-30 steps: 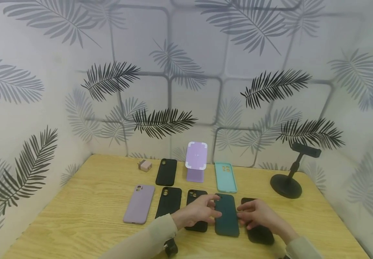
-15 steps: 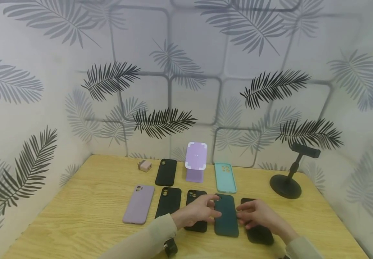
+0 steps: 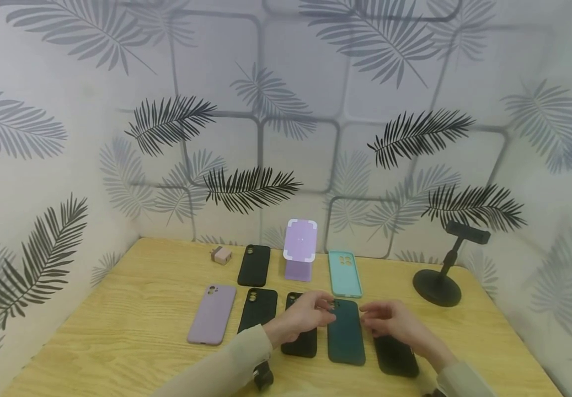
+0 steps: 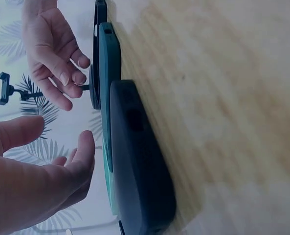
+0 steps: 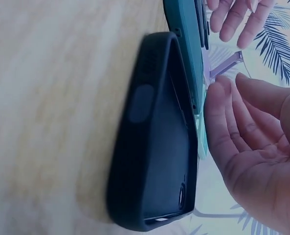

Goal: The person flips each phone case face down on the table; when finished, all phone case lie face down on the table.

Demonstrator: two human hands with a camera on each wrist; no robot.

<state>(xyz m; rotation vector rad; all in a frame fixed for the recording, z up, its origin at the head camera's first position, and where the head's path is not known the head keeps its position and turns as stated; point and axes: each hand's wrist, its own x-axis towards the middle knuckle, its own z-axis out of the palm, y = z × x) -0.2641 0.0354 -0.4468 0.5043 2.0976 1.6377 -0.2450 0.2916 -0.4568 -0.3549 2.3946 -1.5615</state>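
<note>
Room: a corner lined with pale wallpaper (image 3: 286,110) printed with grey and black palm fronds; it backs the table on three sides.
Surface: a light wooden table (image 3: 132,331) with a visible grain, phone cases laid flat on it in two rows.
Thing in hand's reach: the dark green case (image 3: 346,337) lies flat in the near row, camera cutout at the far end, long axis running away from the person.
Neighbours: a black case (image 3: 301,342) just to its left and another black case (image 3: 396,355) just to its right, all three roughly parallel and close together.
Left hand: the left hand (image 3: 305,315) hovers over the near black case and the far-left corner of the dark green case, fingers loosely spread and holding nothing; the left wrist view shows a gap between it and the cases.
Right hand: the right hand (image 3: 390,321) hangs just beside the green case's far-right edge, above the right black case, fingers relaxed and slightly curled, gripping nothing.
Key relation: the green case sits between the two hands, about equally near to each.
Further back: a lilac case (image 3: 212,314), a fourth black case (image 3: 258,310), a fifth black case (image 3: 254,265), a mint case (image 3: 345,273), a purple phone stand (image 3: 300,249), a small pink charger (image 3: 222,255) and a black clamp stand (image 3: 439,281).
</note>
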